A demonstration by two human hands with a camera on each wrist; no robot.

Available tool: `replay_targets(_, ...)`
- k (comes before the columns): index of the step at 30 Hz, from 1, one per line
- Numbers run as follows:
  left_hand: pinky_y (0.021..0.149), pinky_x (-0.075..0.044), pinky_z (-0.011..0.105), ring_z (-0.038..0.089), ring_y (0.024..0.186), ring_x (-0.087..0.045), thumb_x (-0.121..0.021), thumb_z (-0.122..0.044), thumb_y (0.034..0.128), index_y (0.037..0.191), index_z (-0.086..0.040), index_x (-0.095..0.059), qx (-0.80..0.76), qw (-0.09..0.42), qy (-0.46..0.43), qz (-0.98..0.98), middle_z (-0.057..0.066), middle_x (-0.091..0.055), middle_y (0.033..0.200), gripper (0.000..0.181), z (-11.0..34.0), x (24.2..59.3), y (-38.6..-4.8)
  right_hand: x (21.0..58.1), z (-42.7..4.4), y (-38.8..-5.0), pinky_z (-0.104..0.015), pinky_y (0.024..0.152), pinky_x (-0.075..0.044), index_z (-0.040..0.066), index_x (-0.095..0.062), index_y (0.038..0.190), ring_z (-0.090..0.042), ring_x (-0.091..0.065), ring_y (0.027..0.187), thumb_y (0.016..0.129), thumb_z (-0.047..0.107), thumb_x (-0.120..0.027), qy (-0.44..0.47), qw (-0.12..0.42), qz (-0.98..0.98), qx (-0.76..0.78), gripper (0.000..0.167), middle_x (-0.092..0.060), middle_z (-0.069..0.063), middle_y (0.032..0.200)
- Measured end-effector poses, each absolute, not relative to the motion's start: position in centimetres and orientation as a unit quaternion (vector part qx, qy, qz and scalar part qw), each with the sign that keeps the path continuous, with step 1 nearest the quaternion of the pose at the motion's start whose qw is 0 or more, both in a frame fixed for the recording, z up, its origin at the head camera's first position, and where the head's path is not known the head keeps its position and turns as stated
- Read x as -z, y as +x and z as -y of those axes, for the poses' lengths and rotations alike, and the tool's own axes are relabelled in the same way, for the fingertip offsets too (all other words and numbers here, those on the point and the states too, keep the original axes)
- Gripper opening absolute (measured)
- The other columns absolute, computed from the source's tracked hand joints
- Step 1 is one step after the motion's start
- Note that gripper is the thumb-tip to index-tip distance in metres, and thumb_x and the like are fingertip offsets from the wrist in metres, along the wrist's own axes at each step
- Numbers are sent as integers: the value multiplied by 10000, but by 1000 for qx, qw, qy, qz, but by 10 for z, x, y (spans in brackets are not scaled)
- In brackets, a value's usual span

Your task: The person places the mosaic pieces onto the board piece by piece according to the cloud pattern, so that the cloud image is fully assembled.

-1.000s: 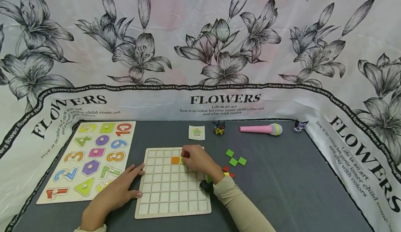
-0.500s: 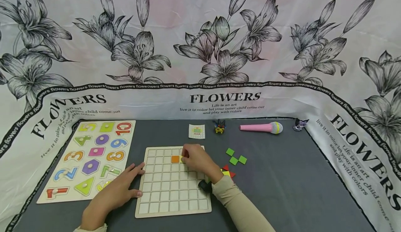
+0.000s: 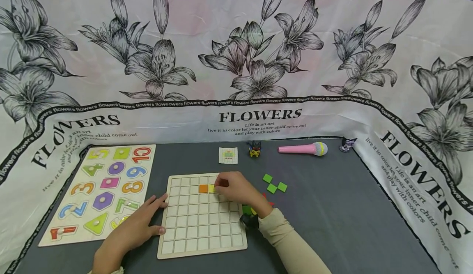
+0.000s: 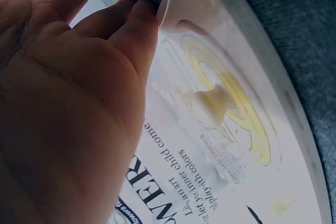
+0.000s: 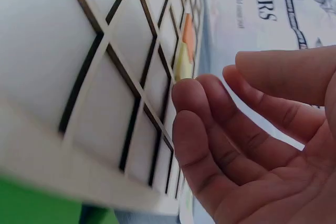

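Note:
A pale wooden grid board (image 3: pixel 201 254) lies on the grey table; its rim (image 5: pixel 79 166) shows in the right wrist view. In its second row from the top, an orange tile (image 3: pixel 203 188) sits left of a yellow tile (image 3: pixel 212 188). My right hand (image 3: pixel 240 189) touches the yellow tile with its fingertips; in the right wrist view this hand (image 5: pixel 252 135) has loosely bent fingers, the thumb apart. The fingers partly cover the tile. My left hand (image 3: pixel 129 229) rests spread against the board's left edge; its palm (image 4: pixel 79 87) fills much of the left wrist view.
A number-and-shape puzzle board (image 3: pixel 88 200) lies at left. Behind the grid are a small pattern card (image 3: pixel 228 155), a figurine (image 3: pixel 254 149), a pink microphone (image 3: pixel 299 149) and a dark figurine (image 3: pixel 347 144). Green tiles (image 3: pixel 272 188) lie at right; other pieces are partly hidden under my right wrist.
The head view has shifted slightly. My right wrist and forearm have moved a little to the right, while the fingertips stay at the yellow tile, which shows more. My left hand holds its place.

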State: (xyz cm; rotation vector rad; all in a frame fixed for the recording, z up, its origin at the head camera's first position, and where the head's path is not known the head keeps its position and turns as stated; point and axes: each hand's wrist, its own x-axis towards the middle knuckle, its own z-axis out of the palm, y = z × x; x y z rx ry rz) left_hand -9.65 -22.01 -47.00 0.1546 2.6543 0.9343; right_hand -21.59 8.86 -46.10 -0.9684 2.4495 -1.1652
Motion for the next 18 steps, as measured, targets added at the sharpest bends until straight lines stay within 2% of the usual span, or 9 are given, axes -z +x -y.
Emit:
replay_targets(6, 1147, -313, 737, 539, 1559, -227, -888, -208, 881, 1515, -73, -569, -328, 164, 55, -929, 224, -340, 1699, 722, 222, 470, -97, 455, -112, -209, -325, 718, -524, 41, -755, 1033, -112, -615, 798, 1044, 96, -693, -334, 108, -846, 402, 84, -691, 45, 916)
replay_targets(13, 1140, -319, 740, 542, 1558, -224, -886, -220, 885, 1533, -76, -552, -331, 164, 57, -927, 232, -340, 1697, 743, 223, 471, -96, 452, -145, -199, -331, 739, -548, 17, -751, 1048, -124, -636, 830, 1038, 59, -698, -308, 91, -860, 396, 69, -698, 23, 963)
replay_targets(18, 1137, -325, 737, 548, 1553, -232, -880, -223, 891, 1574, -73, -506, -328, 160, 65, -929, 251, -361, 1678, 793, 223, 471, -95, 455, -171, -194, -392, 809, -575, 27, -750, 1092, -185, -674, 932, 1022, 61, -718, -294, 79, -872, 382, 84, -704, -8, 1042)
